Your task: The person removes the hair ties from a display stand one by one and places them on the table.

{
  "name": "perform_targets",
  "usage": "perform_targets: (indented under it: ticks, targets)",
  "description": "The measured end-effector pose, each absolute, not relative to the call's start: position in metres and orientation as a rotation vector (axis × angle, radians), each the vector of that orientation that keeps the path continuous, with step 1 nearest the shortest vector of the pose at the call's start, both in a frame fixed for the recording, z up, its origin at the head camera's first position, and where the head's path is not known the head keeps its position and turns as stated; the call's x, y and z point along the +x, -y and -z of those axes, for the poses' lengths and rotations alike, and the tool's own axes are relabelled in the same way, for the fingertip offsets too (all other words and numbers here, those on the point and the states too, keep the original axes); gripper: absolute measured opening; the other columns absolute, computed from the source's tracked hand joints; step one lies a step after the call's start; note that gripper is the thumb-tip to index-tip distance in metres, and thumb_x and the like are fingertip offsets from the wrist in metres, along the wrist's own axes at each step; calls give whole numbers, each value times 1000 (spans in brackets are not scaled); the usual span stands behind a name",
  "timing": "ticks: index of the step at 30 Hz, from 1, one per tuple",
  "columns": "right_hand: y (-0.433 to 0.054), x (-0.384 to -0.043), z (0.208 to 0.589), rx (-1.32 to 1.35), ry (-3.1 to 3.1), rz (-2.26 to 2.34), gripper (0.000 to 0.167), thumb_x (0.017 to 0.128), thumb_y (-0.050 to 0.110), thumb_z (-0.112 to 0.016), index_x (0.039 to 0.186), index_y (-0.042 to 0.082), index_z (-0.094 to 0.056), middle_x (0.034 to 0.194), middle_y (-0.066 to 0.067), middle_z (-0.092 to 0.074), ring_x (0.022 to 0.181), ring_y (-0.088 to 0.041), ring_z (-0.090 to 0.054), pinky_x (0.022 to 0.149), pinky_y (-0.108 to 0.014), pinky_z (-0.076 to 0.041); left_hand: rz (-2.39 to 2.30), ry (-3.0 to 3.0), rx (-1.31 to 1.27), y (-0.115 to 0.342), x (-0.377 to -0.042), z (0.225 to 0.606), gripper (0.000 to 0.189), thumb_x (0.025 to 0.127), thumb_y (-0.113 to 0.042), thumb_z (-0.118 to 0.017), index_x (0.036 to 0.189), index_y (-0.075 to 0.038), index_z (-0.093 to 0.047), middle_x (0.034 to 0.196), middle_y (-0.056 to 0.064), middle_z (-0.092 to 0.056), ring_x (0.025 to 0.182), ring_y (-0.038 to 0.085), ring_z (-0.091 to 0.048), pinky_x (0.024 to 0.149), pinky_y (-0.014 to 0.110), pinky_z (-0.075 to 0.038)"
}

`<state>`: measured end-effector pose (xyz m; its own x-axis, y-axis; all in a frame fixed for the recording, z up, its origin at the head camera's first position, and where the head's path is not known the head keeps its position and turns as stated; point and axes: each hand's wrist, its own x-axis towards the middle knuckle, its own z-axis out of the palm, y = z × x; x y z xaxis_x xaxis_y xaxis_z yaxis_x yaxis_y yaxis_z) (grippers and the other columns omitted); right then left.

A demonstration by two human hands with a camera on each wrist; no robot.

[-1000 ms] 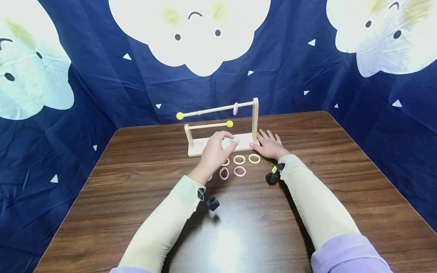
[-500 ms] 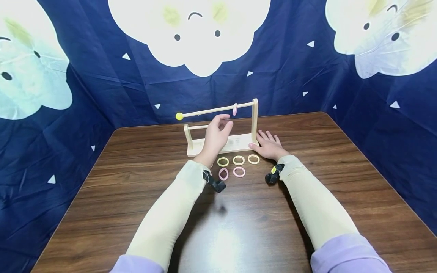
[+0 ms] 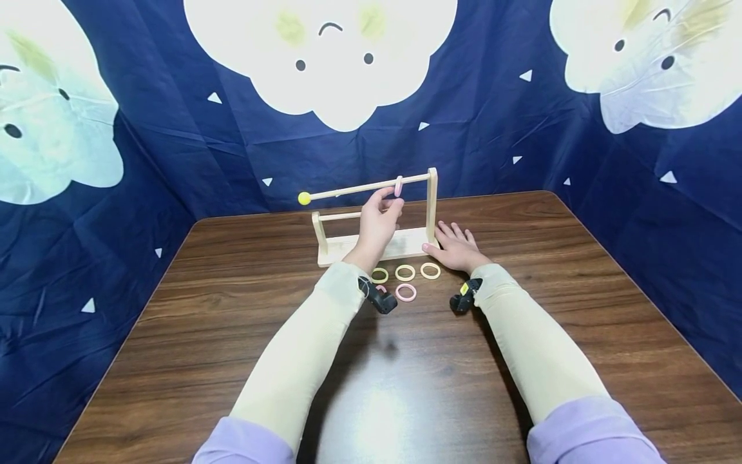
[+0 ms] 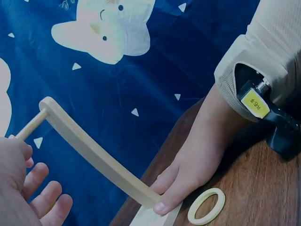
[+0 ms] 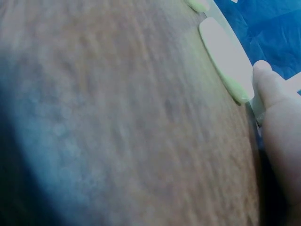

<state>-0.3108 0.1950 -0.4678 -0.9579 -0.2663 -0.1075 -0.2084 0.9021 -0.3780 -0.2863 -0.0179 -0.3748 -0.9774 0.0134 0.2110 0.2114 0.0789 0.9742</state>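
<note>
A pink ring (image 3: 399, 183) hangs on the upper rod (image 3: 348, 191) of a wooden stand (image 3: 413, 243). My left hand (image 3: 377, 222) pinches at the ring's lower edge with thumb and index finger; its other fingers curl loosely below, as the left wrist view shows. Spread beside the tall right post (image 3: 432, 206), my right hand (image 3: 455, 251) lies with its fingers on the table and its thumb on the end of the base. The lower rod (image 3: 342, 216) is partly hidden behind my left hand. In the right wrist view, the thumb (image 5: 275, 92) rests at the base edge.
Pale yellow rings (image 3: 430, 270) lie in a row before the stand. Nearer, a pink ring (image 3: 406, 292) lies flat; another is mostly covered by the left wrist camera (image 3: 382, 301). A yellow ball (image 3: 304, 198) caps the upper rod's left end. Blue cloth (image 3: 493, 142) hangs behind the table.
My left hand has risen from before the base and moved right, up to the pink ring on the upper rod. My right hand has stayed in place.
</note>
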Motion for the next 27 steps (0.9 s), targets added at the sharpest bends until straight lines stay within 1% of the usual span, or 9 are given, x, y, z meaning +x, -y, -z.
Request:
perform_targets:
  ticks: [3, 5, 8, 10, 13, 17, 21, 23, 27]
  targets:
    - [-194, -308, 465, -369, -2921, 553, 82, 102, 64, -32, 162, 9, -20, 169, -14, -8, 154, -41, 0, 120, -60, 4, 2076, 2169, -202, 15, -288, 376, 31, 101, -15, -63, 131, -7, -62, 112, 17, -69, 90, 20, -67, 65, 25, -56]
    - [-193, -307, 464, -366, -2922, 544, 81, 102, 63, -31, 162, 9, -19, 169, -14, -8, 154, -41, 1, 120, -60, 4, 2118, 2142, -189, 13, -289, 376, 27, 101, -14, -63, 127, -5, -64, 111, 18, -68, 89, 19, -66, 71, 33, -59]
    - [-194, -306, 464, -368, -2920, 549, 82, 102, 64, -31, 162, 9, -19, 169, -14, -8, 154, -41, 1, 120, -60, 5, 2168, 2106, -163, 12, -289, 376, 22, 100, -11, -63, 121, -3, -66, 106, 16, -67, 89, 20, -66, 80, 46, -59]
    - [-194, -306, 465, -367, -2918, 552, 83, 102, 66, -30, 162, 9, -19, 169, -14, -7, 154, -41, 1, 120, -60, 5, 2199, 2075, -136, 12, -289, 376, 20, 100, -10, -64, 118, -2, -66, 102, 12, -66, 90, 22, -66, 82, 49, -58]
    - [-194, -306, 465, -365, -2917, 557, 85, 101, 68, -30, 162, 9, -19, 169, -14, -8, 154, -40, 2, 120, -59, 6, 2230, 2031, -101, 14, -289, 376, 18, 100, -10, -64, 116, -2, -66, 97, 7, -64, 93, 27, -67, 75, 39, -60]
    - [-193, -306, 466, -369, -2916, 569, 87, 100, 69, -29, 162, 9, -20, 169, -14, -8, 154, -40, 2, 120, -59, 6, 2247, 1964, -63, 20, -289, 377, 18, 100, -11, -64, 115, -2, -65, 98, 9, -64, 94, 30, -68, 64, 26, -58]
    - [-194, -309, 469, -377, -2910, 567, 88, 100, 71, -28, 162, 10, -19, 170, -13, -7, 154, -40, 3, 120, -60, 6, 2239, 1945, -31, 30, -288, 378, 17, 101, -12, -63, 114, -1, -63, 106, 17, -64, 90, 25, -68, 62, 24, -57]
    - [-194, -310, 470, -374, -2910, 550, 87, 100, 70, -27, 162, 11, -17, 170, -12, -6, 155, -39, 3, 120, -59, 5, 2238, 1944, -21, 36, -287, 379, 17, 101, -12, -63, 115, -1, -63, 111, 21, -64, 91, 26, -69, 62, 24, -57]
    - [-195, -309, 468, -378, -2915, 556, 84, 101, 67, -30, 162, 10, -17, 169, -14, -6, 154, -41, 3, 119, -61, 5, 2227, 1942, -16, 50, -286, 380, 19, 101, -12, -62, 115, 0, -63, 117, 26, -64, 100, 36, -69, 62, 24, -58]
